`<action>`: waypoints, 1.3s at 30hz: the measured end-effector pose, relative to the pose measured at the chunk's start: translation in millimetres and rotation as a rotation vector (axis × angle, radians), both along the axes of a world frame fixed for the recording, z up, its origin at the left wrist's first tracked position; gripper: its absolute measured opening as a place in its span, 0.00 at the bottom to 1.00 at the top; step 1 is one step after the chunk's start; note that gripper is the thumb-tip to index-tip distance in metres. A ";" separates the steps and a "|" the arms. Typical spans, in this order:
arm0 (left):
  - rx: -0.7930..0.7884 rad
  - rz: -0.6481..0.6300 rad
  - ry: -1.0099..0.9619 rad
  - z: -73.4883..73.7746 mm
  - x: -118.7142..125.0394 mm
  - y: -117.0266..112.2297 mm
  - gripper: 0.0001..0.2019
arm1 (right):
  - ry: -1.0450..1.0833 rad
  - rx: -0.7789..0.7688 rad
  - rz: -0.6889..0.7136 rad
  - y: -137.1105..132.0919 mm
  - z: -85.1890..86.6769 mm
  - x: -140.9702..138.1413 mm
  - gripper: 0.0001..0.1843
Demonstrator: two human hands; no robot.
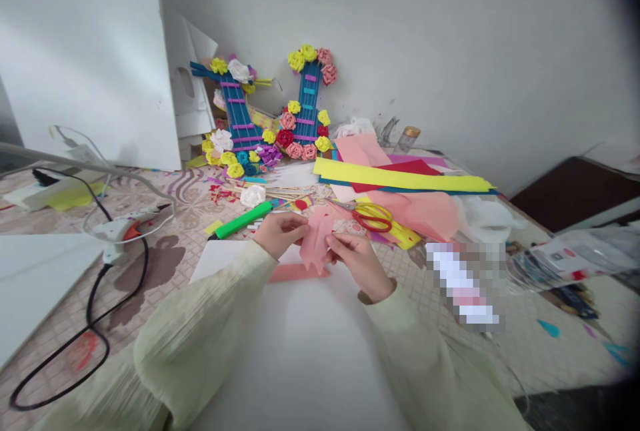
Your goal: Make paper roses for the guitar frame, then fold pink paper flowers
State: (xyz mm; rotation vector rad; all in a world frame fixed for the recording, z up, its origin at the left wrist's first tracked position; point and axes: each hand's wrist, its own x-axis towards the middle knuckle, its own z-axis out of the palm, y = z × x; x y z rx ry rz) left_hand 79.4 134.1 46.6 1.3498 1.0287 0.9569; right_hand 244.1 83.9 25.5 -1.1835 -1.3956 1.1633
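A person in pale green sleeves (pixel 200 324) works a small cut piece of pink paper (pixel 318 239) with both hands above a white board (pixel 310 357) at a crowded table (pixel 177 209). The left hand (pixel 281 235) has its grip pinched on the paper's left edge; the right hand (pixel 360 260) grasps its lower right side between thumb and fingers. The piece, its lower end cut into points, is held between the two, over a longer pink strip (pixel 296 273) lying on the board. A bright green roll (pixel 244 220) lies slantwise just beyond the left hand, near a white paper flower (pixel 253 196). Red-handled scissors (pixel 373 219) rest beyond the right hand, with a long yellow strip (pixel 400 176) stretched out behind them. Two blue panels (pixel 236 107) trimmed with paper flowers stand upright near the wall (pixel 425 31). At left, a white glue gun (pixel 118 231) lies on the table, its black cord (pixel 89 304) looping toward the near edge.
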 end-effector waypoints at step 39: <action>0.282 0.026 0.201 7.3 -6.1 -3.4 0.08 | -0.072 0.092 -0.041 -0.7 5.1 -0.1 0.18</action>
